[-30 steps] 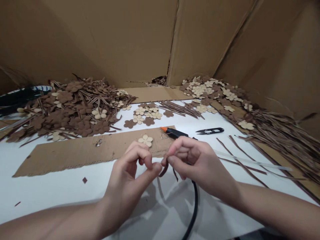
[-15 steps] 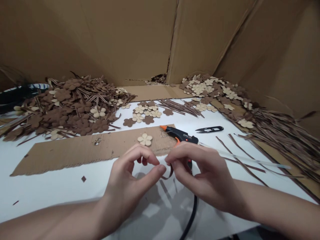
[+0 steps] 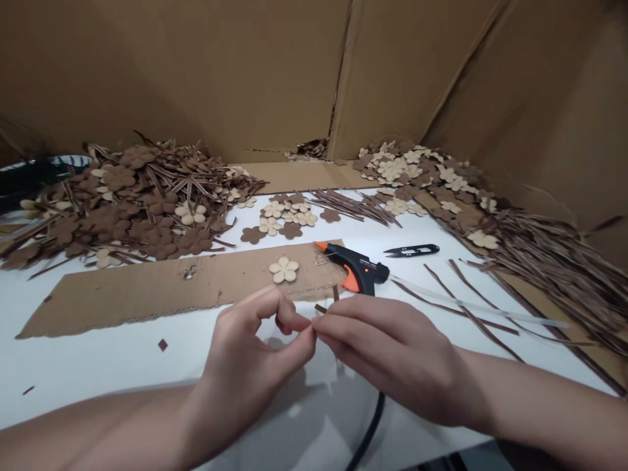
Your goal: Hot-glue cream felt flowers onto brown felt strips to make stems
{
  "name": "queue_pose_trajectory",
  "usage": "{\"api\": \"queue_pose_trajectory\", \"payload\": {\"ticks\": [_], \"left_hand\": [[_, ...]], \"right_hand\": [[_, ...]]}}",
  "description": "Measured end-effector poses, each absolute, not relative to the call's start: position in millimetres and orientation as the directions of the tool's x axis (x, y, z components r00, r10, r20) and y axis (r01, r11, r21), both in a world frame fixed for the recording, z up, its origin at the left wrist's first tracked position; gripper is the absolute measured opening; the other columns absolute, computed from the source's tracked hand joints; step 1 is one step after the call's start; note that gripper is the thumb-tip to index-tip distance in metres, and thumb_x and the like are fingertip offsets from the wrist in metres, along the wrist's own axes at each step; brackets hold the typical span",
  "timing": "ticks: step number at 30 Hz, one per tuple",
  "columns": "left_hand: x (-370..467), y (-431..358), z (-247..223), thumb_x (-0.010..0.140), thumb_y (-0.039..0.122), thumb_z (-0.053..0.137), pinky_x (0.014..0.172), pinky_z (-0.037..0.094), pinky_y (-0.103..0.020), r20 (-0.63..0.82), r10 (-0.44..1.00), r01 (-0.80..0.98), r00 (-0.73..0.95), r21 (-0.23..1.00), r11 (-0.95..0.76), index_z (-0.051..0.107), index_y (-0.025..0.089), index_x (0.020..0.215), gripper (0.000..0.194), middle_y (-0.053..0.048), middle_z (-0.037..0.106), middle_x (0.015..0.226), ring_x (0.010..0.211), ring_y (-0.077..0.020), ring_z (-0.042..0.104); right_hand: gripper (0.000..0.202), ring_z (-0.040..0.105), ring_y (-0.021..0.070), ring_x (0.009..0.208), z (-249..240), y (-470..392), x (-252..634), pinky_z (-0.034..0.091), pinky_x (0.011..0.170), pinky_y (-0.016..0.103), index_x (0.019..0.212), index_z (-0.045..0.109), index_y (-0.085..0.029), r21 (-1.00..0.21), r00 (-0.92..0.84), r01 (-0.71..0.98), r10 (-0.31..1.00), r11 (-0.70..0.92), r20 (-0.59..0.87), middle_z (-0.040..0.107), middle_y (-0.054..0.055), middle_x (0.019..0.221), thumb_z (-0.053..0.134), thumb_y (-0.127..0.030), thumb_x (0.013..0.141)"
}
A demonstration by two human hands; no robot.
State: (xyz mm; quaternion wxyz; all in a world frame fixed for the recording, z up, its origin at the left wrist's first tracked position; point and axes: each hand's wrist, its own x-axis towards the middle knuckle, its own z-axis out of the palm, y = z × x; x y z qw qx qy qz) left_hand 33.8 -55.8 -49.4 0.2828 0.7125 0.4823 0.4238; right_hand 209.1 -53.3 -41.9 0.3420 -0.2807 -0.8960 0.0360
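White table [image 3: 98, 366] | glue gun [image 3: 356, 269], snips [image 3: 411, 249] beyond | both hands [image 3: 255, 353] [image 3: 392, 350] pinching brown strip [image 3: 321, 307]

blk/orange glue gun [image 3: 357, 269], cream flower [image 3: 283, 269], brown strips [image 3: 554, 261], white table [image 3: 98, 360]

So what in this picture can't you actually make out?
- What the left hand and right hand pinch: head view, the fingertips cover nearly all of it; only brown strip ends show.
- The glue gun cord: passes under the right hand and is cut off by the bottom edge.
- The dark object far left: cut off by the edge and partly hidden behind the brown flower pile.
- Both forearms: cut off by the frame.
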Motion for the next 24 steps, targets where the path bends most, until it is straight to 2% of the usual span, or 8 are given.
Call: {"api": "queue_pose_trajectory", "payload": {"ticks": [5, 10, 14, 24], "left_hand": [[35.6, -54.2, -46.1, 0.063, 0.007, 0.057, 0.049, 0.037, -0.015, 0.283, 0.941, 0.526, 0.184, 0.781, -0.337, 0.042, 0.018, 0.053, 0.021, 0.008, 0.049, 0.051, 0.049, -0.0051, 0.046], [36.1, -55.4, -47.2, 0.063, 0.01, 0.059, 0.047, 0.038, -0.015, 0.24, 0.952, 0.542, 0.188, 0.783, -0.304, 0.043, 0.018, 0.051, 0.021, 0.007, 0.05, 0.049, 0.048, -0.0063, 0.048], [35.3, -54.8, -47.9, 0.063, 0.01, 0.059, 0.047, 0.039, -0.016, 0.255, 0.944, 0.543, 0.209, 0.773, -0.329, 0.046, 0.018, 0.051, 0.02, 0.006, 0.052, 0.05, 0.048, -0.0072, 0.049], [34.8, -55.7, -46.9, 0.064, 0.009, 0.059, 0.047, 0.038, -0.016, 0.256, 0.927, 0.513, 0.275, 0.776, -0.367, 0.046, 0.018, 0.053, 0.02, 0.007, 0.052, 0.051, 0.048, -0.0065, 0.048]], "right_hand": [[0.037, 0.054, 0.0126, 0.058, -32.9, -51.4, 208.9, 0.046, 0.052, 0.022, 0.078, 0.063, -0.01, -0.205, -0.737, 0.483, 0.522, 0.851, 0.43, 0.06, 0.005, 0.065, 0.029, -0.008, 0.091], [0.038, 0.054, 0.016, 0.058, -32.5, -53.2, 208.4, 0.047, 0.052, 0.027, 0.066, 0.061, -0.011, 0.012, -0.768, 0.414, 0.343, 0.91, 0.54, 0.057, 0.007, 0.059, 0.029, -0.001, 0.086], [0.036, 0.056, 0.0187, 0.056, -32.1, -53.1, 208.4, 0.05, 0.055, 0.032, 0.067, 0.064, -0.008, 0.116, -0.806, 0.37, 0.257, 0.922, 0.533, 0.06, 0.01, 0.06, 0.033, -0.001, 0.084], [0.036, 0.058, 0.0193, 0.058, -31.9, -46.1, 208.7, 0.051, 0.054, 0.032, 0.073, 0.066, -0.007, 0.153, -0.819, 0.331, 0.204, 0.931, 0.536, 0.065, 0.011, 0.065, 0.033, -0.003, 0.086]]}}
